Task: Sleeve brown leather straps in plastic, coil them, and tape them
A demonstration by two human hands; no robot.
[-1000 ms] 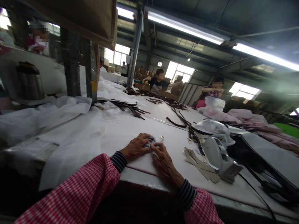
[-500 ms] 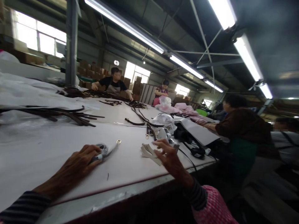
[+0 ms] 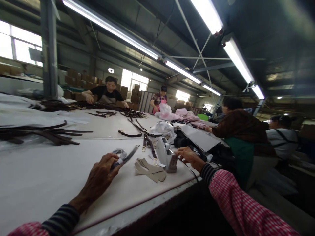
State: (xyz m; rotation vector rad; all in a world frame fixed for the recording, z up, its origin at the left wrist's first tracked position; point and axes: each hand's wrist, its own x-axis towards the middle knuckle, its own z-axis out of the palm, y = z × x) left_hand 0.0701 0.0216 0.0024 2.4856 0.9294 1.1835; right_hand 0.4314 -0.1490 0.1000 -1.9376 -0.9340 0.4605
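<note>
The left hand (image 3: 100, 173) curls closed around a dark strap (image 3: 126, 155), while the open right hand (image 3: 189, 154) lies just beside a white machine (image 3: 166, 154) on the surface (image 3: 49, 183).

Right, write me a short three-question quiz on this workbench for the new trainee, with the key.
1. Which hand holds the narrow strap piece?
2. True or false: the beige cut pieces lie between the two hands.
3. What hangs from the dark brown strap beside the grey-white machine?
A. Steel scissors
B. Brass-coloured clips
C. Wooden pegs

Key:
1. The left hand, not the right hand
2. True
3. B
</note>
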